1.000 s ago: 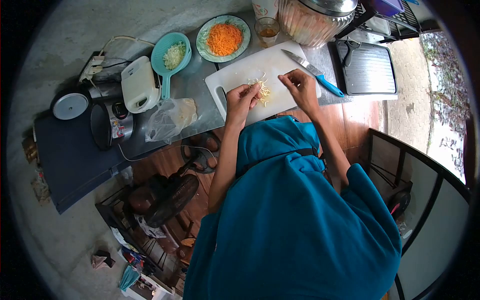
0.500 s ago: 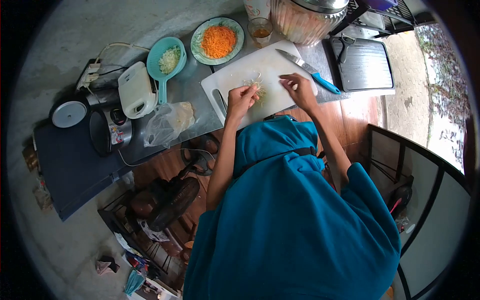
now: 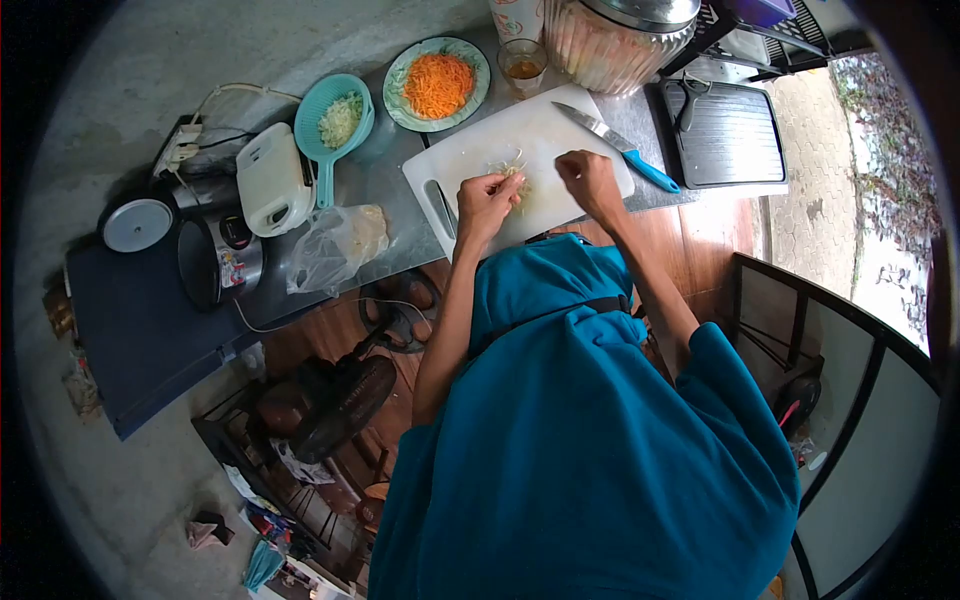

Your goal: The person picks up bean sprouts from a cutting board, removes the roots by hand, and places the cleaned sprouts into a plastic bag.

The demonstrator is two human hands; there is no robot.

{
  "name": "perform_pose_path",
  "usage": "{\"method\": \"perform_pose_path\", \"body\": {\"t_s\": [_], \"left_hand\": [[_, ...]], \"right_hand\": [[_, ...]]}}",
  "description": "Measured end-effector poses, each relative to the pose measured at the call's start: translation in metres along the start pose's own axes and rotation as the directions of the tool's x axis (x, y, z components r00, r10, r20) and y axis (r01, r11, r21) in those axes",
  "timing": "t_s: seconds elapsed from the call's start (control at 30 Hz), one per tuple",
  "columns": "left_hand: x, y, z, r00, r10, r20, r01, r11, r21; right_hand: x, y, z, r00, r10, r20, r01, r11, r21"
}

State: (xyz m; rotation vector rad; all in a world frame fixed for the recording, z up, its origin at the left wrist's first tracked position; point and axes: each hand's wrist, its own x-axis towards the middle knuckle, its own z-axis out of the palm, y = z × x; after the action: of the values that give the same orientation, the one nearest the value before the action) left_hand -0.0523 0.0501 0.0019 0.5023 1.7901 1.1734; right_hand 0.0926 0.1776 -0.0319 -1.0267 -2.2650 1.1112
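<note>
A white cutting board (image 3: pixel 550 125) lies on the counter in front of me. Near its middle is a small heap of thin pale strands (image 3: pixel 517 163) that look like bean sprouts. My left hand (image 3: pixel 487 205) pinches some of these strands at the heap's near side. Over the board's right part, my right hand (image 3: pixel 590 182) is curled closed, apart from the left; its fingertips are turned away, so what it may hold is hidden. A knife with a blue handle (image 3: pixel 650 170) rests across the board's right edge, close beyond the right hand.
Behind the board stand a plate of shredded carrot (image 3: pixel 438 86), a glass (image 3: pixel 522 66) and a large ribbed jar (image 3: pixel 620 45). To the left are a turquoise strainer (image 3: pixel 310 150) with chopped pale pieces and a plastic bag (image 3: pixel 335 250). A black griddle plate (image 3: pixel 730 130) lies right.
My right hand has turned over and curled its fingers inward, hiding the fingertips. My left hand stays at the strands, almost unmoved. The knife and dishes have not moved.
</note>
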Motion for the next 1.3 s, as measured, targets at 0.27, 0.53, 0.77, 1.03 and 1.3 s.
{"method": "perform_pose_path", "body": {"t_s": [0.27,0.53,0.77,1.03,1.3], "left_hand": [[0.03,-0.034,-0.017,0.988,-0.155,-0.007,0.154,0.972,0.178],[0.018,-0.022,-0.029,0.964,-0.238,0.119,0.25,0.963,-0.104],[0.0,0.009,-0.024,0.958,-0.097,0.27,0.237,0.797,-0.556],[-0.009,0.024,-0.016,0.961,-0.061,0.271,0.226,0.737,-0.637],[-0.012,0.019,-0.016,0.969,-0.059,0.238,0.208,0.715,-0.667]], "right_hand": [[-0.007,0.047,-0.018,0.951,0.31,-0.006,-0.303,0.926,-0.224],[-0.013,0.071,-0.007,0.955,0.248,-0.164,-0.283,0.927,-0.245],[-0.01,0.022,-0.017,0.994,0.034,-0.101,-0.042,0.996,-0.079],[-0.008,-0.09,-0.029,0.979,-0.191,0.077,0.178,0.973,0.143],[-0.003,-0.083,-0.014,0.96,-0.253,0.121,0.252,0.967,0.025]]}}
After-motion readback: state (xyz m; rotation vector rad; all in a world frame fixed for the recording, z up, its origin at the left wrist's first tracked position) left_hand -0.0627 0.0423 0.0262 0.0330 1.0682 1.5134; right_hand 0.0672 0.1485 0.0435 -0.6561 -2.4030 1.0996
